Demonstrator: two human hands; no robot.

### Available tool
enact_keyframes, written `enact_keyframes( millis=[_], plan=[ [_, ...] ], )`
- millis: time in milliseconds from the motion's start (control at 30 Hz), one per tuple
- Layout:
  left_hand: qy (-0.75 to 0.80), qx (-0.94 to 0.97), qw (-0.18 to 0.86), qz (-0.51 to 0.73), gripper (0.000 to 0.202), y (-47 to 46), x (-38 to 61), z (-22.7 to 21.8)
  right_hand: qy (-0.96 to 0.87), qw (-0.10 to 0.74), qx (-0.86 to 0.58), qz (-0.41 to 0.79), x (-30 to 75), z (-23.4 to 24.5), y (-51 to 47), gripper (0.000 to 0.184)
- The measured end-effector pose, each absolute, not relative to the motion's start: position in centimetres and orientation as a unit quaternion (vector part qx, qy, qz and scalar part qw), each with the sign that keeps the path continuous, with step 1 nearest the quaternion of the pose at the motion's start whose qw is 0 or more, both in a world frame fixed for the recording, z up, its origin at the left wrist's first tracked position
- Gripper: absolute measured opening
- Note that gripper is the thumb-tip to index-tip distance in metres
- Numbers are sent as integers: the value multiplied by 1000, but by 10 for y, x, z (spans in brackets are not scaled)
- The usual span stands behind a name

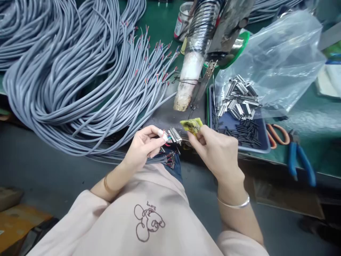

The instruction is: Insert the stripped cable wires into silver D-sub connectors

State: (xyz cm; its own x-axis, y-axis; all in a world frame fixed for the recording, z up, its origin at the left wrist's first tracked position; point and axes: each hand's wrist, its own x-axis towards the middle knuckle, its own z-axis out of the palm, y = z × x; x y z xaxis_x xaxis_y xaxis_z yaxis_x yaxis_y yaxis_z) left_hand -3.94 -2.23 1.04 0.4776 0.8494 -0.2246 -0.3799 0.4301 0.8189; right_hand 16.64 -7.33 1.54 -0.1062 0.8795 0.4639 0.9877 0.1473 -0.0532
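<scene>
1. Metal connector w/ wires: at L hand, above lap, nr bench edge. L hand pinches wire end.
2. R hand grips yellow pad, dark-stained, just beside connector, not touching.
3. Bench: green top; grey cables heaped on L; blue tray on R w/ loose connectors + small black pcs; blue-handled pliers further R.
4. Room: grey floor, orange-brown box lower L.
5. Text: jar label red/white, too small to read; script on shirt unclear.
</scene>
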Motion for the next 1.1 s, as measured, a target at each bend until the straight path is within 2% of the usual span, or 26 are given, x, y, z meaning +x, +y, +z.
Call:
enact_keyframes(
  millis=[100,167,267,333,400,467,633,733,833,900,1000,1100],
  plan=[
    [320,367,790,373,33,-20,-30,3,-720,164,-661,-135,175,8,-74,37],
    [320,375,790,364,33,-19,-23,-1,-689,199,-683,-135,181,5,-75,33],
    [325,393,784,355,31,-18,-14,-4,-621,372,-664,-183,182,5,-79,17],
    [328,401,778,356,28,-18,-10,-6,-573,494,-619,-210,176,4,-84,12],
    [333,404,771,361,26,-17,-7,-6,-545,548,-603,-197,168,2,-90,14],
    [340,406,765,366,26,-17,-4,-6,-552,544,-609,-168,161,-3,-95,13],
    [342,424,745,385,25,-17,3,-6,-646,472,-581,-145,153,-16,-98,17],
    [348,430,731,400,22,-16,7,-8,-605,512,-593,-139,151,-18,-98,22],
    [364,435,710,417,18,-16,10,-12,-550,574,-603,-66,150,-15,-101,30],
    [380,441,692,428,16,-15,12,-14,-545,556,-627,-22,150,-13,-102,29],
    [396,450,668,442,17,-15,15,-16,-568,501,-649,-68,153,-14,-99,19],
    [395,458,656,452,17,-15,19,-14,-613,473,-626,-97,153,-15,-91,17]
  ],
)
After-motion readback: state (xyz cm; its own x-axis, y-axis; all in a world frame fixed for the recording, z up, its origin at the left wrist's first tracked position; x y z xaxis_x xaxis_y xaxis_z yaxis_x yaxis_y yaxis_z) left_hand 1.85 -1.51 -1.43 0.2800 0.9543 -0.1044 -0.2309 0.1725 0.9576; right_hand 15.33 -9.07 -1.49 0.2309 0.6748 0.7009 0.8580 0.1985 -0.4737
